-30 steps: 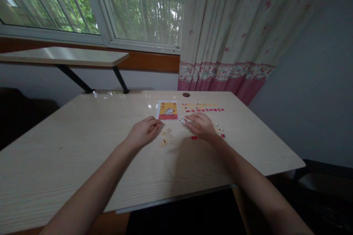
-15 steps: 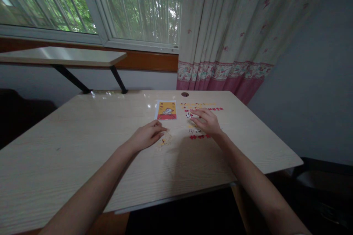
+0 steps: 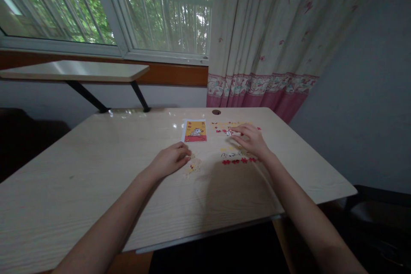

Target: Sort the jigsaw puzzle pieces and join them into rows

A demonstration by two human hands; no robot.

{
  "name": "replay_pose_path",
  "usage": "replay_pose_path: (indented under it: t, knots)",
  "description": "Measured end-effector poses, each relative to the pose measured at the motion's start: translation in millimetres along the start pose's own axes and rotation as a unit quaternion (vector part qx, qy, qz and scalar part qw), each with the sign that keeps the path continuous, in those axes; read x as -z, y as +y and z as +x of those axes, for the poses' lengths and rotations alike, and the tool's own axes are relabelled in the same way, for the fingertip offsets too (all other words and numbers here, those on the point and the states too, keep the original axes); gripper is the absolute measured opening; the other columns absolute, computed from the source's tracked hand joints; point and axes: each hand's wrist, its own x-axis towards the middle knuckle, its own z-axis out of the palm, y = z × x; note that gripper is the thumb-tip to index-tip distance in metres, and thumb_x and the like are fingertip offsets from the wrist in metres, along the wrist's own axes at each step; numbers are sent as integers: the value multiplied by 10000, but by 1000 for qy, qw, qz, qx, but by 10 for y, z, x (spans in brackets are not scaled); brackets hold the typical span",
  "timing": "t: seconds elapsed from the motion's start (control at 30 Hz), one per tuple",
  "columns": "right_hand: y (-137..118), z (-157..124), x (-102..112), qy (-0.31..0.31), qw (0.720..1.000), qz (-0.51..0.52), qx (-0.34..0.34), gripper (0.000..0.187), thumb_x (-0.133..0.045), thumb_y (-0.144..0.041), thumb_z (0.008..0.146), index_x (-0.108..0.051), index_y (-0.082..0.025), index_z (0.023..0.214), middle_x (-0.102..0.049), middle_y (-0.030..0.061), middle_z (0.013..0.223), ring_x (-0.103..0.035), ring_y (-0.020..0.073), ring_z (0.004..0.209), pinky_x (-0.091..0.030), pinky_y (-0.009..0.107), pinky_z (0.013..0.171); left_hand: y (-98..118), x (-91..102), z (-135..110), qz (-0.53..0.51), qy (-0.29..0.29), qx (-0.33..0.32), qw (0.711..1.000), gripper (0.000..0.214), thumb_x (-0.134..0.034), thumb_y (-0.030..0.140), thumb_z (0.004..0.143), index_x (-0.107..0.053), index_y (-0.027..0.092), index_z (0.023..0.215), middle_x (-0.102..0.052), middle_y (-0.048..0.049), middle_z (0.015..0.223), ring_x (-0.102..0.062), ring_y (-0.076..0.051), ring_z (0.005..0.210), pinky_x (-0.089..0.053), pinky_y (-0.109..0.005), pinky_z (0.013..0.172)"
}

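Observation:
Between the thumb and fingertips of my right hand (image 3: 252, 140) is a white puzzle piece (image 3: 229, 133) with dark marks, just by the upper red row. My left hand (image 3: 171, 160) rests on the table with curled fingers, beside a small pile of pale puzzle pieces (image 3: 194, 166); whether it holds anything is hidden. Below my right hand lies a row of red puzzle pieces (image 3: 236, 161), with white and yellow ones above it. Farther back are rows of yellow puzzle pieces (image 3: 221, 124) and red ones, partly covered by my right hand.
A picture card (image 3: 195, 131) with a white cartoon animal on yellow and red lies between my hands, farther back. The wooden table (image 3: 105, 180) has a round cable hole (image 3: 216, 112) at its rear edge. A raised shelf (image 3: 80, 70) stands back left; a curtain (image 3: 253, 43) hangs behind.
My right hand has moved slightly right with the white puzzle piece, along the upper red row. My left hand stays by the pile, its fingers drawn a little back from it.

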Motion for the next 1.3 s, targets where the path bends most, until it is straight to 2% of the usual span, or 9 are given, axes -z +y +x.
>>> replay_pose_path:
  t: [0.13, 0.23, 0.4, 0.6, 0.8, 1.07, 1.3]
  knots:
    - [389, -88, 275, -73, 994, 8, -75, 262, -560, -362, 818, -652, -187, 990, -658, 69, 912, -569, 139, 699, -467, 283, 675, -14, 3, -3, 2, 5, -2, 1000, 247, -429, 321, 855, -601, 209, 992, -566, -52, 1019, -566, -178, 898, -467, -290, 784]
    - [682, -292, 425, -137, 982, -5, -128, 292, -576, -404, 792, -669, -180, 956, -645, 82, 912, -577, 159, 735, -466, 293, 683, 10, 16, -2, -1, 5, -2, 1000, 278, -403, 328, 869, -591, 210, 1037, -563, -58, 1041, -567, -181, 911, -467, -293, 788]
    - [977, -709, 534, -187, 965, -2, -185, 294, -574, -438, 778, -688, -203, 914, -632, 83, 925, -584, 195, 851, -463, 330, 771, 53, 31, 5, 9, -4, 2, 1000, 305, -391, 343, 875, -603, 203, 1044, -544, -66, 1029, -569, -176, 890, -469, -282, 767]
    - [1062, -908, 524, -192, 961, 16, -198, 302, -568, -455, 772, -690, -222, 922, -650, 79, 924, -584, 214, 880, -446, 385, 839, 52, 13, 13, 11, -6, 0, 1000, 315, -383, 355, 879, -618, 197, 1017, -540, -67, 1017, -565, -172, 894, -463, -278, 779]
    - [1118, -947, 483, -189, 963, 9, -193, 298, -582, -447, 763, -694, -227, 931, -650, 81, 938, -584, 220, 896, -438, 393, 843, 33, -9, 7, 9, -6, 12, 1000, 315, -394, 369, 873, -608, 206, 1036, -542, -58, 1022, -573, -169, 878, -466, -278, 769]
    - [1132, -971, 482, -179, 963, 16, -201, 290, -609, -439, 741, -698, -234, 925, -643, 77, 939, -586, 213, 876, -450, 392, 830, 77, 27, 10, -1, 3, -2, 1000, 325, -383, 353, 876, -607, 208, 1060, -555, -64, 1026, -572, -173, 884, -465, -282, 776]
    - [1074, -945, 512, -184, 961, 13, -208, 292, -601, -438, 750, -695, -231, 934, -642, 82, 961, -583, 222, 903, -433, 419, 862, 38, 3, 1, 3, 2, -1, 1000, 305, -378, 271, 858, -630, 213, 1021, -566, -55, 1000, -575, -170, 859, -465, -275, 751]
